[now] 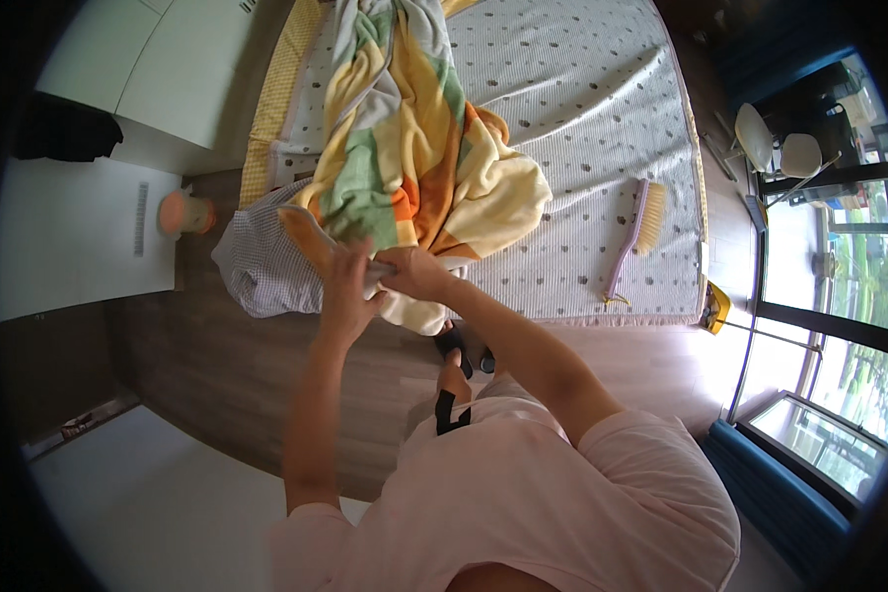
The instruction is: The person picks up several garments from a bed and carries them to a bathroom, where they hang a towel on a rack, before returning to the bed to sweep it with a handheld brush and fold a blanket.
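A fleecy blanket in yellow, orange, green and grey lies bunched lengthwise over a bed, its near end hanging towards me. My right hand is closed on the blanket's grey edge. Just beside it, my left hand is at the same edge, fingers raised and thumb apart, somewhat blurred; whether it grips any cloth cannot be told. Under and left of the blanket is a bundle of small-checked fabric. A bed brush with a pale purple handle and cream bristles lies on the patterned bed cover at the right.
An orange-lidded bin stands on the wooden floor beside a white cabinet. My slippered feet are below the bed's edge. At the right are a yellow dustpan-like object, white chairs, windows and a blue curtain.
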Demonstrator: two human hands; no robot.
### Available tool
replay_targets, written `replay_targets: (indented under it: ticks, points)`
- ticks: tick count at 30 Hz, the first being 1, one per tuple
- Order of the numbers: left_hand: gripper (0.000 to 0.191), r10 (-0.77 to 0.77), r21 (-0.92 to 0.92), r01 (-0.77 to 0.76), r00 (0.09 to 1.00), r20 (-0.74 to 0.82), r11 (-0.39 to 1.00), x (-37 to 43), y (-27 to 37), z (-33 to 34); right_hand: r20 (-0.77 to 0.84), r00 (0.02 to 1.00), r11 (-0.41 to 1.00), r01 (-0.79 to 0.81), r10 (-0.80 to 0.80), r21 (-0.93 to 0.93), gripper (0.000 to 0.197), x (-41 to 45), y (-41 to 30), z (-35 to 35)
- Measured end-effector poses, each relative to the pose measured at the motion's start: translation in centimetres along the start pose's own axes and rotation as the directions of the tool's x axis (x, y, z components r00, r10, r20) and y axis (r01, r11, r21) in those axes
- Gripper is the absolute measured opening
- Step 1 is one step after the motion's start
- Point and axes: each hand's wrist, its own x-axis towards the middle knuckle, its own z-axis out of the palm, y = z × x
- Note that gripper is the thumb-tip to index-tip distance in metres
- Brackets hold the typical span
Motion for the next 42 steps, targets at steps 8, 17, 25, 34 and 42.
replay_targets:
  ticks: [8,17,25,34,42]
  points:
    - [0.02,-0.156,-0.452,0.202,0.978,0.137,0.869,-1.1,2.7,2.0,-0.525,0.388,0.622,-0.674,0.757,0.398,0.042,-5.5,19.0,-5.9]
    - [0.014,-0.412,-0.729,0.292,0.911,0.015,0.619,-2.4,4.1,-2.1,-0.355,0.357,0.447,-0.223,0.864,0.866,0.062,-3.9,28.7,-10.6]
    - [0.017,-0.673,-0.846,0.325,0.738,-0.054,0.424,-3.4,4.1,-4.7,-0.634,0.475,0.402,0.504,0.611,0.765,0.036,-9.4,22.2,-22.7]
    - [0.035,-0.226,-0.912,0.319,0.938,0.264,0.257,0.3,6.8,-5.4,-0.804,0.589,0.997,-0.016,0.075,0.081,0.028,-17.2,0.1,-25.0]
    - [0.053,-0.05,-0.709,0.63,0.758,0.65,0.317,2.8,14.8,4.3,-0.198,0.977,0.944,-0.135,0.077,-0.301,0.057,-19.3,-5.4,-9.4]
